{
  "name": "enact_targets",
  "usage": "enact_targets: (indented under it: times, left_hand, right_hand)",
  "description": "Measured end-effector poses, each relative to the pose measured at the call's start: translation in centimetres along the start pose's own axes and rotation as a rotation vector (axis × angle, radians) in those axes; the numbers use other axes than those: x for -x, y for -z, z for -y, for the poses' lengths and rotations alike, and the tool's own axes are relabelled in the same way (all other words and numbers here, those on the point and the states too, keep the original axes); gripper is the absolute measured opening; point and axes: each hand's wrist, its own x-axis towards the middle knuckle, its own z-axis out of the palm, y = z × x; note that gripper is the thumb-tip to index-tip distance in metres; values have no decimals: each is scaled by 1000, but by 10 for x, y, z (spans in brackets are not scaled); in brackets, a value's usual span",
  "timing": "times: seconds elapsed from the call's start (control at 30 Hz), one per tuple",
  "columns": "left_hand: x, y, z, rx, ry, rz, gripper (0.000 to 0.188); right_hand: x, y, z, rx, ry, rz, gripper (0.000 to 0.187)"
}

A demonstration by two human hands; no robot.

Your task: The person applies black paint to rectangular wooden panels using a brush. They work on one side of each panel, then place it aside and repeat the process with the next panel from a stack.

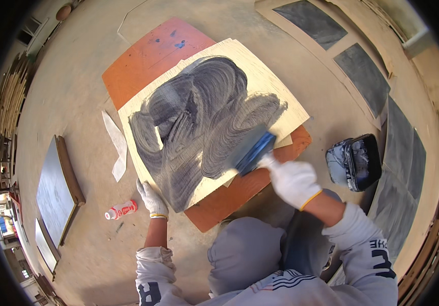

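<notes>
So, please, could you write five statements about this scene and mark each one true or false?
1. The right hand grips a wide blue tool. True.
2. The left hand is bare. False: it wears a white glove.
3. Pale wood shows at the edges of the smeared sheet. True.
4. The red and white bottle stands upright. False: it lies on its side on the floor.
5. The black container is left of the sheet. False: it is to the right.
</notes>
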Motion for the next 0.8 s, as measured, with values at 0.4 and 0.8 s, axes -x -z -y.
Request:
enact_targets:
  times: [0.4,0.8]
  left_hand:
    - [1,-6,-1,-1,51,19,54]
    - [-8,2,-2,-31,56,-4,57]
  right_hand:
    - [12,-20,57,-14,-46,81,60]
    - [22,-12,-1,-150,-206,8,36]
